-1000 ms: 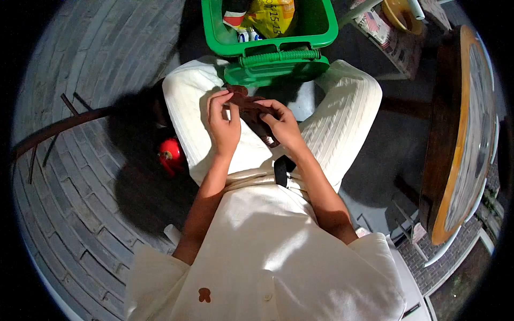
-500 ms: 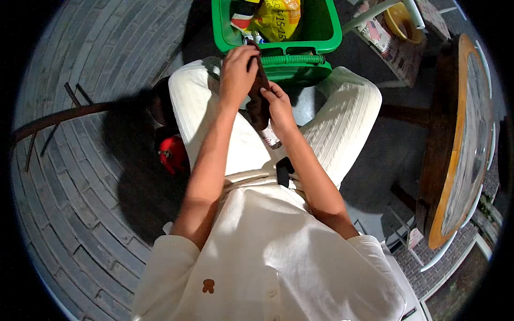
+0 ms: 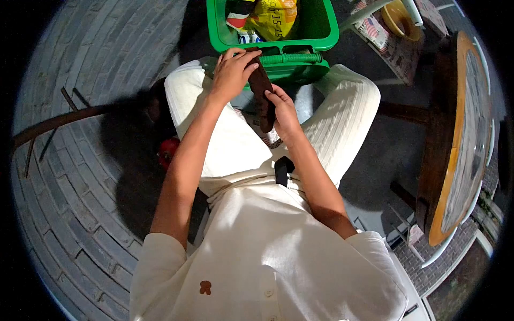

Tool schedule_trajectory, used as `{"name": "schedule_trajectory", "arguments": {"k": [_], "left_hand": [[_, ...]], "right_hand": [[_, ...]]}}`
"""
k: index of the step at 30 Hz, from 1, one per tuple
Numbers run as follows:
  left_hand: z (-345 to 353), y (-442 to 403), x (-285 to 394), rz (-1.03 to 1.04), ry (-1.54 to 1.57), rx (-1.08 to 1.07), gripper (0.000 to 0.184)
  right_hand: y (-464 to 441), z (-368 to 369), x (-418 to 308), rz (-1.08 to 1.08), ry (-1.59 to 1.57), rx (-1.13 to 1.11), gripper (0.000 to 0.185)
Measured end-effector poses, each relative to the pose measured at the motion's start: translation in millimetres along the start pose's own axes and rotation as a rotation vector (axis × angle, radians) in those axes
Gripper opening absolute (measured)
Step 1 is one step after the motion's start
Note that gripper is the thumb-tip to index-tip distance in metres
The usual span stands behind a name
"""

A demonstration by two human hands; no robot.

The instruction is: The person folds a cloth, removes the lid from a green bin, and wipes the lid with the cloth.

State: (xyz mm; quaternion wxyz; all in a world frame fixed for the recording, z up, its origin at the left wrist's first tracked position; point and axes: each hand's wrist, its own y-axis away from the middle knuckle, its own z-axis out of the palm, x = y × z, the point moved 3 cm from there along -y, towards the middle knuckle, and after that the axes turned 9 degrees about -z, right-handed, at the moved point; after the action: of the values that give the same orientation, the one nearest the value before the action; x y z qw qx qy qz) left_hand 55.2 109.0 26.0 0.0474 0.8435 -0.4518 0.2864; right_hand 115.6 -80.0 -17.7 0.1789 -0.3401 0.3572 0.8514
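Observation:
A long, narrow dark-brown piece (image 3: 261, 88) with a wavy edge is held up between my knees. It is somewhat like a shoe in outline, but its exact kind is unclear. My left hand (image 3: 230, 75) grips its upper end, fingers bent over the top. Lower down, my right hand (image 3: 282, 111) pinches its right edge between thumb and fingers. Just beyond my hands stands a green bin (image 3: 213, 27), holding a yellow printed bag (image 3: 272, 21) and a red, white and black packet (image 3: 239, 16).
A round red object (image 3: 168, 148) lies by my left thigh. To the left, a curved brown bar (image 3: 64, 120) with thin legs crosses the brick paving (image 3: 80, 198). At right are a wood-rimmed table (image 3: 455, 160) and a chair bearing a yellow bowl (image 3: 399, 24).
My left hand has shifted slightly left, its fingers now spread more across the top of the brown piece. The piece has turned a little, showing more of its broad side.

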Motion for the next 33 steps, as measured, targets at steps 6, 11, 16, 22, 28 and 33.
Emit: {"name": "schedule_trajectory", "arguments": {"k": [6,11,16,22,28,33], "left_hand": [[-1.5,-1.5,-0.9,-0.091,0.089,0.014,0.034],[-1.8,3.5,3.5,-0.104,0.141,0.099,0.031],[-1.7,15.0,14.8,0.025,0.047,0.237,0.028],[14.1,-1.1,49.4,-0.034,0.211,0.414,0.029],[34.4,-3.6,42.4,-0.030,0.173,0.279,0.037],[19.8,3.0,28.5,0.016,-0.059,0.177,0.047]], "right_hand": [[10.8,10.6,-13.7,0.009,-0.069,0.005,0.025],[16.2,9.0,-21.5,0.014,-0.050,0.014,0.025],[22.2,10.5,-26.2,0.018,-0.029,0.007,0.025],[23.5,2.9,-40.9,-0.043,-0.073,0.038,0.028],[16.4,-15.1,-42.9,-0.008,-0.047,0.067,0.032],[19.1,-26.6,-24.2,0.027,-0.004,0.052,0.033]]}}
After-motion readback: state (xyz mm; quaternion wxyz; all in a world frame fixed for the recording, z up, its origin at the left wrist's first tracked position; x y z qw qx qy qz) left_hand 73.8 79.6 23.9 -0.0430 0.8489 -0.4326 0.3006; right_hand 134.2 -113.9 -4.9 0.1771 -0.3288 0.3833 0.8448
